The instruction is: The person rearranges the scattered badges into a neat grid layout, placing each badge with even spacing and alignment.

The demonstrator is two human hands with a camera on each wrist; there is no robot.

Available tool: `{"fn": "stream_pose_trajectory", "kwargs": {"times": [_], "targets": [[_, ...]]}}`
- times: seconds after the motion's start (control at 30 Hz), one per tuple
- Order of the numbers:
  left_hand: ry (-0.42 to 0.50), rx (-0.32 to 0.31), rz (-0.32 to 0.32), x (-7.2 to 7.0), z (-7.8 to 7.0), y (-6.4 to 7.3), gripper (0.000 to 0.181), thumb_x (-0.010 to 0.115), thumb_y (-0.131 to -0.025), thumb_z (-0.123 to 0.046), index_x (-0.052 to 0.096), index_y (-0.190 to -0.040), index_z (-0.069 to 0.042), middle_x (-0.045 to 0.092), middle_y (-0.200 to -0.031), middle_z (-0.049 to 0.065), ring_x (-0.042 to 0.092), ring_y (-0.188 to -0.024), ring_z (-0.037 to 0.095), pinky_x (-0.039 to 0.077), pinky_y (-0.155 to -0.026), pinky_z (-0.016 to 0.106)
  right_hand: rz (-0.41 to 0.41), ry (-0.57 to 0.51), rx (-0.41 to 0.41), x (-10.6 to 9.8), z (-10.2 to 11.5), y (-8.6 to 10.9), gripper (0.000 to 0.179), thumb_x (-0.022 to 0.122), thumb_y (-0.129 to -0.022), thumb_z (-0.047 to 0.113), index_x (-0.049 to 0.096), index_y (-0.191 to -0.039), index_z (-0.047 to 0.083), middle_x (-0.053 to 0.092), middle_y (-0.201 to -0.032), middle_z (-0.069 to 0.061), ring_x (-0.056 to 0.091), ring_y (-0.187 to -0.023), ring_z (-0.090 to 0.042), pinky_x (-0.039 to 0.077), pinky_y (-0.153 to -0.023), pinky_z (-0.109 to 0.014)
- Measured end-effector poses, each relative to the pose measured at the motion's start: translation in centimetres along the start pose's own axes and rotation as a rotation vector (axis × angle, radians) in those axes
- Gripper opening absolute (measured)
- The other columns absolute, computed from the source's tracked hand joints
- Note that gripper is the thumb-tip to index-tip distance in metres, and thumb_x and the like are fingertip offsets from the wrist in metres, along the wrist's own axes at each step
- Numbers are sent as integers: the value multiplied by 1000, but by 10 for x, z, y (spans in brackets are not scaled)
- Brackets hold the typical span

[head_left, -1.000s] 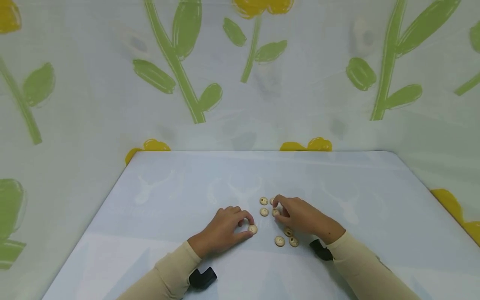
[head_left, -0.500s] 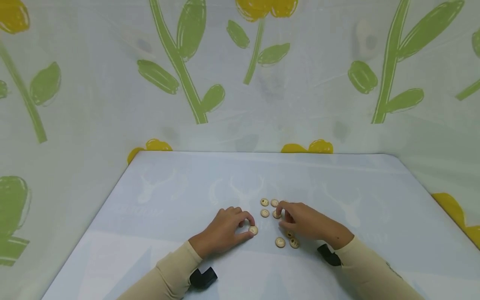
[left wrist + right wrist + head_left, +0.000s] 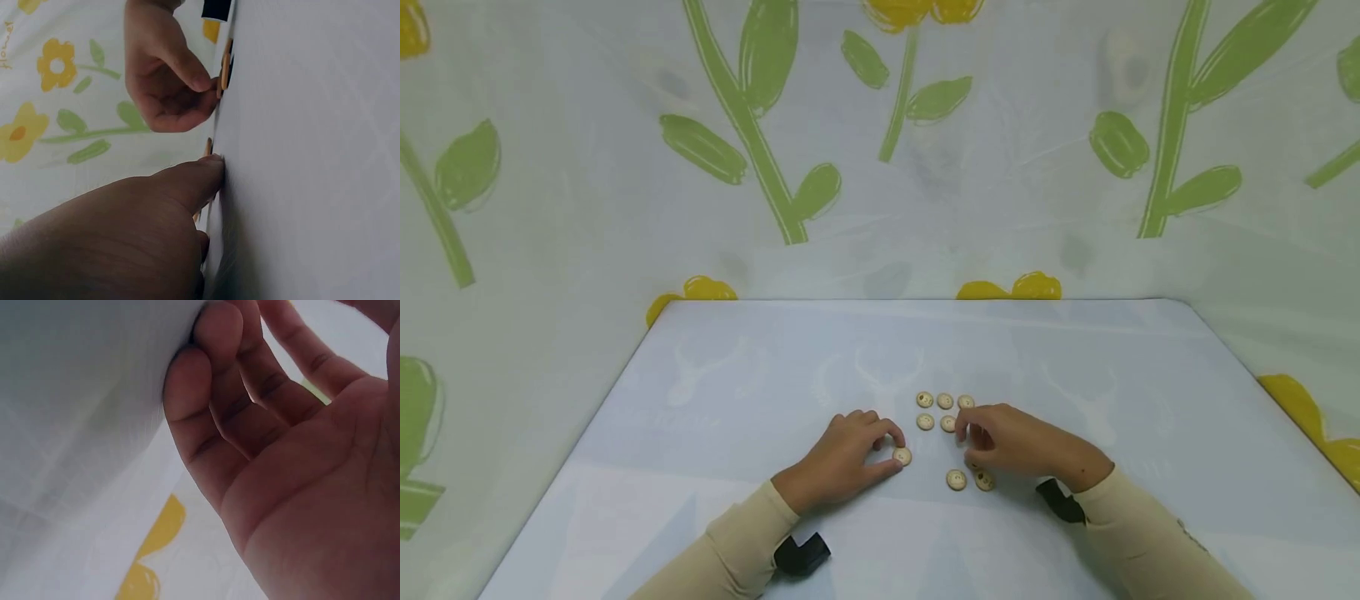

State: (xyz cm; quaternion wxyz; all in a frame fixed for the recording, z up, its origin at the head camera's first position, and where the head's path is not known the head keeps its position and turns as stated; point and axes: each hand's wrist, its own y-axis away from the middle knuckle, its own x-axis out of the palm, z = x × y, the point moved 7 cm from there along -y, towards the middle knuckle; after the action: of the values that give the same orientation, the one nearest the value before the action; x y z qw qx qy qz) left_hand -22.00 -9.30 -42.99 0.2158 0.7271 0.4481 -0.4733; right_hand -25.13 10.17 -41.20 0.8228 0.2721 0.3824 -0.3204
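My left hand (image 3: 842,462) pinches a small round wooden button (image 3: 902,456) between thumb and index finger, low on the table. My right hand (image 3: 1022,442) hovers over the other buttons with fingers loosely bent and a gap between thumb and index finger. Its index fingertip is beside a button (image 3: 948,423) in the middle of the group. Below the thumb, another button is mostly hidden. In the left wrist view the right thumb is close to the edge of a button (image 3: 226,62). The right wrist view shows the fingertips (image 3: 187,381) low against the tabletop, with no button visible.
Beyond the hands lie more buttons: a far row including one at the left (image 3: 924,400), and two nearer the body, among them a pale one (image 3: 957,479). The pale table (image 3: 737,350) has a flower-patterned cloth (image 3: 1000,192) behind it. Black wrist mounts (image 3: 801,554) hang under the sleeves.
My right hand has drawn back to the right, off the middle button, its thumb and index finger no longer around it. The far row's right button has come into view. The left hand keeps its pinch.
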Motion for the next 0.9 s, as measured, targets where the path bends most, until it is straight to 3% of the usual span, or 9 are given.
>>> {"fn": "stream_pose_trajectory", "kwargs": {"times": [0.4,0.9], "targets": [[-10,-3,-9,0,1,-1,19,73,-90,-41,65,-105,-31,49,-85,-14,44,-82,5,32,-78,30,41,-18,-52,-3,-2,5,11,73,-90,18,64,-94,20,56,-78,8,53,-73,-9,46,-65,-23],[-14,-10,-3,1,3,-1,21,72,-91,-43,64,-106,-32,49,-85,-14,44,-82,5,32,-78,30,74,-17,-59,-2,-2,6,25,71,-85,2,69,-96,25,59,-85,9,53,-75,-10,47,-67,-22]]}}
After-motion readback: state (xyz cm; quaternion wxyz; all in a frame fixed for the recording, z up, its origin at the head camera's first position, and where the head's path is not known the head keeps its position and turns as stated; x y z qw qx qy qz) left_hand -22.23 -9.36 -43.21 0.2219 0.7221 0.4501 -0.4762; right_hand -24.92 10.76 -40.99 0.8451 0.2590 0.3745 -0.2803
